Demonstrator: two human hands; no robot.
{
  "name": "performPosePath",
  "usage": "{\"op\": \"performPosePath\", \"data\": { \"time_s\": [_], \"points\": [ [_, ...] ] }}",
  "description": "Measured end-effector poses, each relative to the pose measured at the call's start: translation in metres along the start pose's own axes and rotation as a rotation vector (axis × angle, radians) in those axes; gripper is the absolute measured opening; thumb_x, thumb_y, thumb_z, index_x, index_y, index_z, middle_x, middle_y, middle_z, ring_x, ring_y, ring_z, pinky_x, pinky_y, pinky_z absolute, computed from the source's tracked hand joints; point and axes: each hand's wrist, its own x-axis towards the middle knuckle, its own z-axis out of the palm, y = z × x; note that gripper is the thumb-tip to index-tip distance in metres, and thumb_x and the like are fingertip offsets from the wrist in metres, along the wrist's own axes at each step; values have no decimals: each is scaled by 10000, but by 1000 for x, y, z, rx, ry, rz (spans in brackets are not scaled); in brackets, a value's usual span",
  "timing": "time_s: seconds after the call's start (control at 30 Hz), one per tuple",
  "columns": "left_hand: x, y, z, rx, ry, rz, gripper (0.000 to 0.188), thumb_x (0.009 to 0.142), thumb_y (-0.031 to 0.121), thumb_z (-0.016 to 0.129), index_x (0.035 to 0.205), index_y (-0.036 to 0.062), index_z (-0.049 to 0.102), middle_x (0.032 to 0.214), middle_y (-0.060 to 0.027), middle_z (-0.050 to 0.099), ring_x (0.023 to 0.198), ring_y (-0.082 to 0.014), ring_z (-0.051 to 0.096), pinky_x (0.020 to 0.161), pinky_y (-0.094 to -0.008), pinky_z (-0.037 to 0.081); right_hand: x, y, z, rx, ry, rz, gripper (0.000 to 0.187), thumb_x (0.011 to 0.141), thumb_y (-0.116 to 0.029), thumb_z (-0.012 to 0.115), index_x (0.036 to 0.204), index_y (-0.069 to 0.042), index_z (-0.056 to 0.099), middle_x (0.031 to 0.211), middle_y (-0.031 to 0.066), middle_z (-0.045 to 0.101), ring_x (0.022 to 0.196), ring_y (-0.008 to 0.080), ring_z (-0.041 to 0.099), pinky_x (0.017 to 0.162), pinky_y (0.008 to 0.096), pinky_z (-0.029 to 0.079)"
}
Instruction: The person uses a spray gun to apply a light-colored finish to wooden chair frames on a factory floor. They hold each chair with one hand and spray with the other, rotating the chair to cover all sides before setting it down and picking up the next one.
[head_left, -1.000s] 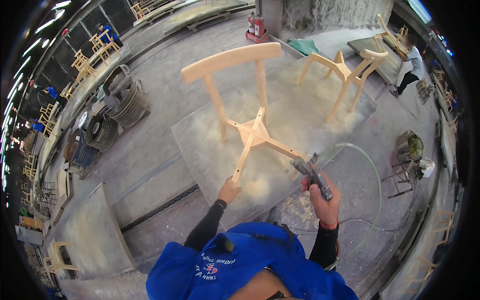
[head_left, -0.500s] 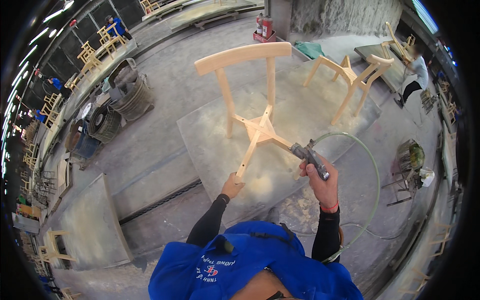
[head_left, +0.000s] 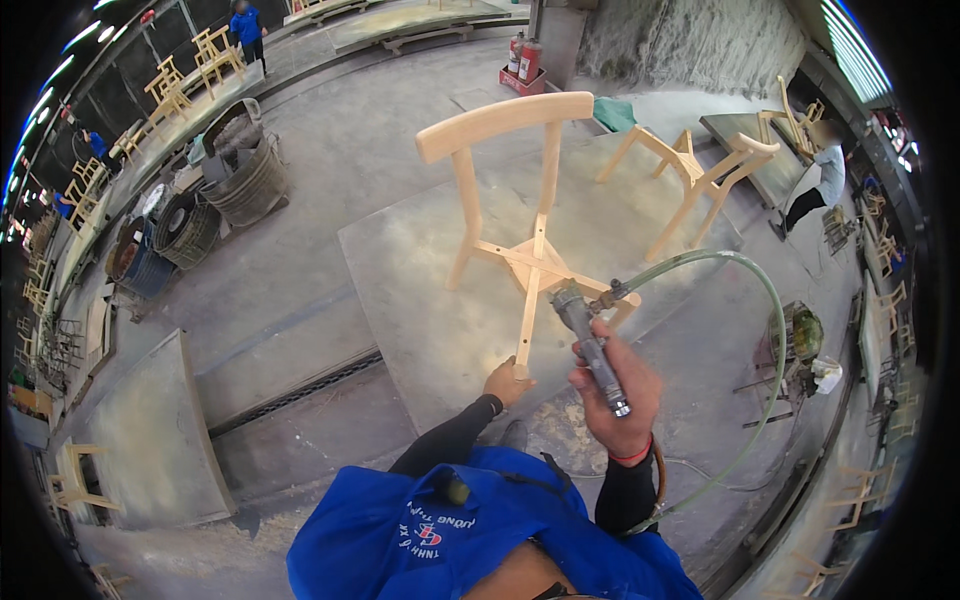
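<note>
A pale wooden chair frame point(head_left: 505, 126), with a curved backrest and crossed seat rails but no seat, stands upright before me on a dusty board point(head_left: 400, 245). My left hand point(head_left: 508, 383) is closed round the near left corner of the frame, where a rail meets the leg. In my right hand point(head_left: 628, 395) is a grey metal spray gun point(head_left: 597, 362), its head tilted up and left over the rail right of the centre cross. From the gun a pale green hose point(head_left: 772, 290) loops out to the right and back toward my forearm. My fingers partly hide the gun's grip.
Another chair frame point(head_left: 690, 172) stands farther right on the board. Dusty tubs point(head_left: 245, 180) are at the left, near a tilted flat panel point(head_left: 165, 430). Fire extinguishers point(head_left: 529, 62) stand at the back. A co-worker point(head_left: 825, 180) bends at the far right; another person point(head_left: 246, 32) stands far left.
The spray gun has swung left and toward me, its head now close to the centre cross. My left hand keeps its grip on the frame. The whole view has shifted slightly.
</note>
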Motion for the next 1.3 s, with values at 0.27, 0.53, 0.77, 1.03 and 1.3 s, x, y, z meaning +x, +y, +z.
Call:
{"op": "performPosePath", "data": {
  "time_s": [0.27, 0.53, 0.77, 1.03, 1.3],
  "points": [
    [35, -41, 37, -154, -48, 89, 810, 794, 418, 844, 1374, -52, 528, 1196, -283, 693, 1139, -418, 671, 975, -471, 532, -7, 20, 42, -82, -238, 239, 541, 830, -39, 829, 1338, 4, 647, 1099, 216, 735, 975, 350, 740, 814, 382, 576],
    [37, -30, 34, -136, -86, 46, 753, 819, 377, 822, 1366, -49, 528, 1238, -283, 681, 1180, -418, 655, 985, -478, 526, -12, 14, 42, -85, -90, 22, 563, 836, -86, 836, 1352, 6, 631, 1038, 204, 732, 894, 347, 732, 751, 396, 571],
    [38, -20, 30, -111, -148, 120, 736, 825, 395, 812, 1391, 11, 540, 1233, -257, 700, 1183, -406, 660, 997, -473, 519, -41, 48, 77, -122, -293, 274, 516, 859, -99, 824, 1336, -8, 650, 1049, 209, 746, 910, 376, 741, 798, 385, 579],
    [27, 21, -2, -228, -32, 7, 786, 773, 489, 862, 1354, 31, 595, 1114, -183, 745, 1041, -345, 715, 903, -413, 555, -94, 48, 7, 32, -241, 596, 491, 912, -134, 786, 1366, -14, 642, 1032, 196, 756, 916, 262, 758, 793, 346, 571],
    [29, 23, -135, -448, 129, 75, 382, 907, 369, 806, 994, 2, 745, 845, -37, 745, 738, -107, 678, 646, -282, 538, -151, 42, -69, 124, 115, 883, 462, 985, -127, 715, 1406, 29, 604, 1004, 104, 757, 908, 130, 693, 834, 299, 564]
  ]
}}
